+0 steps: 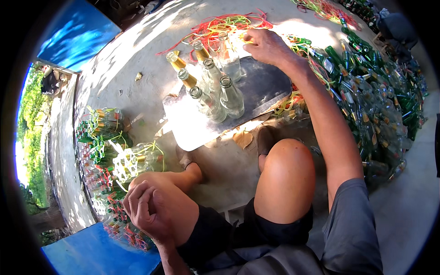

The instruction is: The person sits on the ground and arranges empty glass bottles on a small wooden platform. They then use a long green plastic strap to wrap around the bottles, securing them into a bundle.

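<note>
Several clear glass bottles stand upright in a tight cluster on a dark mat; a few have gold foil on their necks. To the right of the rearmost bottle, my right hand is stretched out with fingers bent. Glare behind its fingertips hides whether it holds anything thin. Beyond the bottles lies a tangle of red and yellow-green plastic straps. My left hand, loosely curled and with nothing seen in it, is over my left knee.
A large heap of green and clear bottles lies to the right. At left stand strap-bound bundles of bottles. Blue panels show at the far left and lower left. Dry leaves lie near my feet.
</note>
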A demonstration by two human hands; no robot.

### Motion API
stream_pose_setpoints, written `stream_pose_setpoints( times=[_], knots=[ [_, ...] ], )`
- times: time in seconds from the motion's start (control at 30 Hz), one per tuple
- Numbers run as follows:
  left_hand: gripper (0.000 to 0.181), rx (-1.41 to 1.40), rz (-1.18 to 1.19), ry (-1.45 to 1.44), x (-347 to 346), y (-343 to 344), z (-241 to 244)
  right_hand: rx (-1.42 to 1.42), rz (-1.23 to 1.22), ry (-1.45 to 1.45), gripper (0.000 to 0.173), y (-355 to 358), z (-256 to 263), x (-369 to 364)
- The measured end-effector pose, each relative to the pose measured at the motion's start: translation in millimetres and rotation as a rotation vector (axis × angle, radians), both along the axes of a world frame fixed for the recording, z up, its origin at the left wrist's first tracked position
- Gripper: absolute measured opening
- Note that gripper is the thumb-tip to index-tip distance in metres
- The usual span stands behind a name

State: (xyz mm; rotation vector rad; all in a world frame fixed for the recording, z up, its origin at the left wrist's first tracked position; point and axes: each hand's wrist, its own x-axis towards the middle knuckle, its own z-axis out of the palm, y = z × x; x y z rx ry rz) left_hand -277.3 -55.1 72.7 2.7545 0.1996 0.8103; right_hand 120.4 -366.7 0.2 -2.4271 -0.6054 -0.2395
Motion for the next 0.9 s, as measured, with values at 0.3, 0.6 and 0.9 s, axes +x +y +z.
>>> stream_pose_setpoints(
  times=[0.3,0.6,0.9],
  knots=[
    [0.012,0.027,-0.012,0.016,-4.4,5.2,-2.8,0.028,-0.311,0.378,0.020,-153.7,-68.9,-129.2],
    [0.012,0.010,-0.042,0.010,-4.3,1.9,-5.4,-0.204,-0.475,0.329,0.043,-151.8,-126.9,-189.0],
    [0.011,0.002,-0.049,-0.002,-4.5,-2.1,-4.8,-0.220,-0.472,0.297,0.039,-137.3,-177.9,-176.4]
  ],
)
